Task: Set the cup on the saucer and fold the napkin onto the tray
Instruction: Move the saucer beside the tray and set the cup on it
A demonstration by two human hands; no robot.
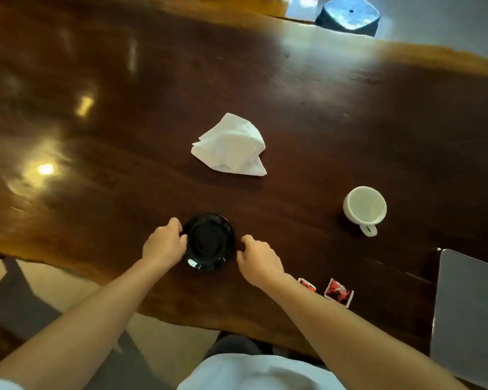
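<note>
Dark table (293,108): saucer (209,240), rim in left hand (164,243).

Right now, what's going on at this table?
A person is working at a dark wooden table. Their left hand holds the left rim of a black saucer. The right hand hovers just right of it, fingers loosely curled, holding nothing. The white cup stands upright on the table further right, not yet on the saucer. The napkin lies crumpled beyond the saucer. A grey tray lies at the right edge, with red packets nearby.
</note>
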